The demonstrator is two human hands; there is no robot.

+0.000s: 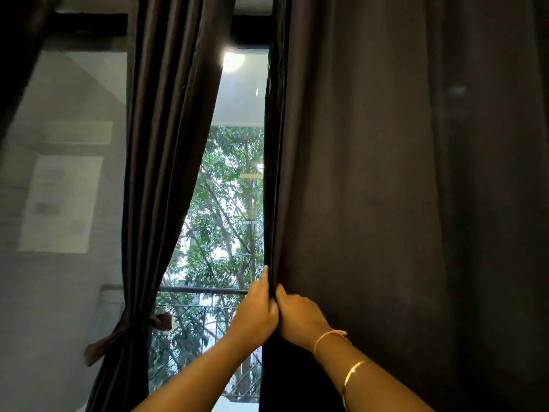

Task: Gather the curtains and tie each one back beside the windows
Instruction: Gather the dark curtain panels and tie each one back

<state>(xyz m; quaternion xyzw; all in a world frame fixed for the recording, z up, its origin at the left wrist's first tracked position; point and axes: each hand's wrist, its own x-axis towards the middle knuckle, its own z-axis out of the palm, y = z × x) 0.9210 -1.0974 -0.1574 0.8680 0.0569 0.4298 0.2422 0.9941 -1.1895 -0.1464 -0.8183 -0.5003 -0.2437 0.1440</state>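
Observation:
A dark curtain on the right (401, 188) hangs loose and covers most of the right half of the view. Both hands hold its left edge at about waist height. My left hand (258, 307) grips the hem from the window side, and my right hand (297, 315) grips it from the room side, the two hands touching. The left curtain (160, 162) is gathered and cinched low down by a brown tieback (118, 334) with a bow. Between the two curtains the window (225, 218) shows trees and a railing outside.
A grey wall (59, 203) with a pale rectangle on it lies left of the tied curtain. A dark beam runs across the top. A bright round light reflects in the upper glass. My right wrist wears a thread band and a gold bangle.

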